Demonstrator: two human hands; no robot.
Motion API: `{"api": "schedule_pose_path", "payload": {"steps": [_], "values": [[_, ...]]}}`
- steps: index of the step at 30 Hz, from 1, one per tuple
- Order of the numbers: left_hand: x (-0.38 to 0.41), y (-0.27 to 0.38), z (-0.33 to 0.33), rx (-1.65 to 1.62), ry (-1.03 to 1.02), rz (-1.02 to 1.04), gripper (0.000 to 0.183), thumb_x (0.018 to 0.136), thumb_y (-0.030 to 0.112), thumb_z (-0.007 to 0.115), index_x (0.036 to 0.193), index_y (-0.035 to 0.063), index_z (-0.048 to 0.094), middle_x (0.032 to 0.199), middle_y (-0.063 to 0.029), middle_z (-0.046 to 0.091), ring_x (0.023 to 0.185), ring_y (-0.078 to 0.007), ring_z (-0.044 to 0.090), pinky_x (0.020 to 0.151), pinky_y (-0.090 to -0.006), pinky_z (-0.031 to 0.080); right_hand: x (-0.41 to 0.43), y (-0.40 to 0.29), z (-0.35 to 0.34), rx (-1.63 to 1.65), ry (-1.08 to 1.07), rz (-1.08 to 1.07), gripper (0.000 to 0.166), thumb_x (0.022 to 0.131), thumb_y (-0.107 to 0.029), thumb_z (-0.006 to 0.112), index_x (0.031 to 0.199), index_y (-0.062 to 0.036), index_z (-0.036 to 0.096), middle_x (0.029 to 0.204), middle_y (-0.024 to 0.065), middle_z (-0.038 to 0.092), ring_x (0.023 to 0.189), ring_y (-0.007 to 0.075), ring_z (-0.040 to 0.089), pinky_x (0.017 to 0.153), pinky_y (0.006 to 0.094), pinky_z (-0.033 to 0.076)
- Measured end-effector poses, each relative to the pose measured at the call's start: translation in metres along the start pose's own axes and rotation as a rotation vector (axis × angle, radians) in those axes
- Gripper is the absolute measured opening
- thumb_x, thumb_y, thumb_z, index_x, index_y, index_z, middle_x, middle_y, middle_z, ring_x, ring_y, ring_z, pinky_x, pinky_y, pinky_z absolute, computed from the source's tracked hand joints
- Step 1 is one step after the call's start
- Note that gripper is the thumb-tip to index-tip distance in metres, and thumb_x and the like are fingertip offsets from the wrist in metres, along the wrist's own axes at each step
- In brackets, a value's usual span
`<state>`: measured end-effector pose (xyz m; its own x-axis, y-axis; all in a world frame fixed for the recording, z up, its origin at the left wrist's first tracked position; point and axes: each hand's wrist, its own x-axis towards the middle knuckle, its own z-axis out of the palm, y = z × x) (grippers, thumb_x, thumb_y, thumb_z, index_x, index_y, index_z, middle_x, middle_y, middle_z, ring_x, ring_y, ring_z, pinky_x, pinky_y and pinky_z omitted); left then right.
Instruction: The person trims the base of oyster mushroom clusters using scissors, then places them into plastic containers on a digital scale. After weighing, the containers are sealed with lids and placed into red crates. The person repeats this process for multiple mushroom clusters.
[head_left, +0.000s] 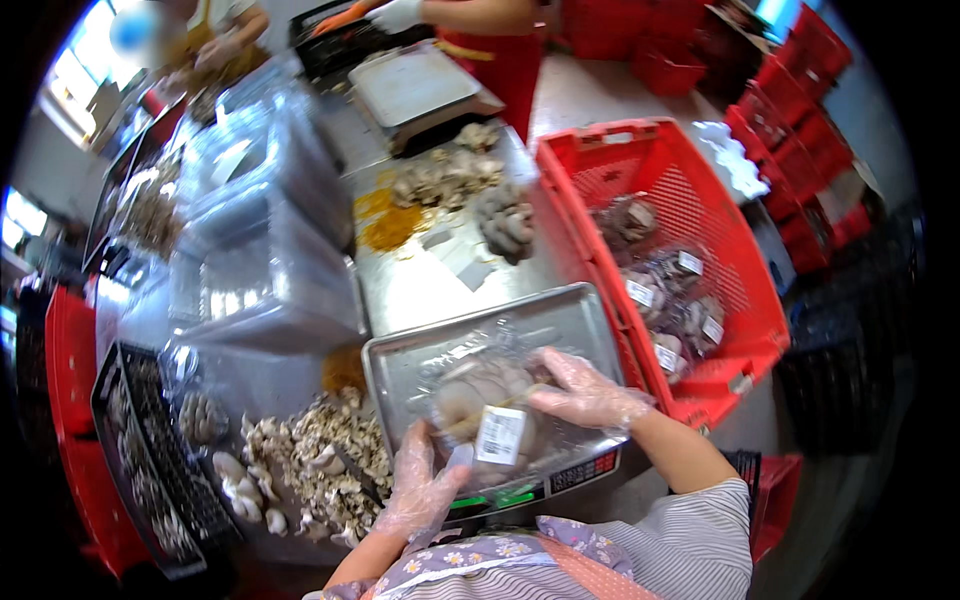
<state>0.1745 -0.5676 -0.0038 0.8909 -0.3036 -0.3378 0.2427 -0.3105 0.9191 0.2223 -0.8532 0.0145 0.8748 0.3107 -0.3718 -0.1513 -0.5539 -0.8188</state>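
Observation:
A clear plastic pack of oyster mushrooms (457, 397) with a white printed label (500, 435) lies on the metal tray (390, 375) of an electronic scale (577, 474). My left hand (424, 480), in a thin clear glove, holds the pack's lower left edge, thumb beside the label. From the right, my gloved right hand (585, 394) grips the pack's other side with fingers over the film. A thin yellowish band crosses the pack between the hands. What lies under the pack is hidden.
A red crate (720, 262) holding several labelled packs (675, 270) stands right. Trimmings (315, 457) heap at left, near a black crate (142, 465). Stacked clear plastic containers (262, 262) rise behind. Another scale (416, 82) sits at the far end, where two people work.

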Motion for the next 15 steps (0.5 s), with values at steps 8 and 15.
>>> {"api": "schedule_pose_path", "payload": {"steps": [8,15], "values": [[-0.023,0.036,0.023,-0.424,0.007,0.263,0.114,0.074,0.030,0.088,0.159,0.0045,0.017,0.157,-0.0132,0.031,0.143,-0.0283,0.034,0.118,-0.0408,0.028,-0.057,-0.005,0.103,0.865,0.625,-0.330,0.084,0.088,-0.052,0.072,0.146,-0.0063,0.034,0.131,0.0153,0.051,0.122,0.0243,0.051,0.106,0.0416,0.042],[-0.083,0.047,0.042,-0.389,-0.616,0.362,0.104,0.084,0.057,0.069,0.159,0.0069,0.019,0.154,-0.0192,0.036,0.139,-0.0338,0.041,0.115,-0.0478,0.036,-0.206,-0.020,0.187,1.486,0.597,-0.426,0.106,0.081,-0.061,0.075,0.161,-0.0177,0.020,0.149,0.0079,0.042,0.139,0.0239,0.040,0.112,0.0474,0.037]]}}
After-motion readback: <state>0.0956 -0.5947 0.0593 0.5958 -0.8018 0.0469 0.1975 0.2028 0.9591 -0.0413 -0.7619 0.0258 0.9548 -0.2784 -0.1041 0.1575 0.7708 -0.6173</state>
